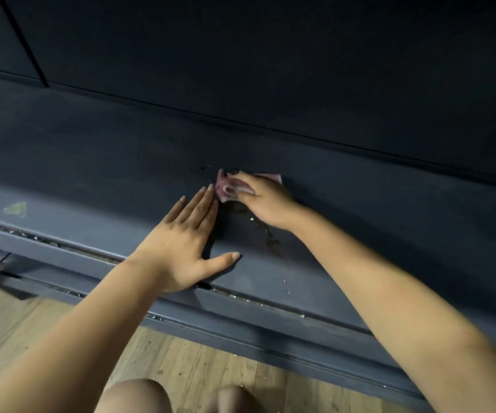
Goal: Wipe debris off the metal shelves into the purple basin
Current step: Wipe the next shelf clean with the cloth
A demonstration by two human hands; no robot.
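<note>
Head view: right hand (pixel 263 196) grips pink cloth (pixel 232 187) on dark shelf (pixel 91 162), wiping. Left hand (pixel 187 234) flat, fingers straight, beside it. Debris (pixel 266 234) between hands. Basin not visible. Next, probably: sweep debris toward the front edge.

The right hand (pixel 260 198) hides most of the pink cloth (pixel 229 187) — both forearms cut off by the frame edge.
</note>
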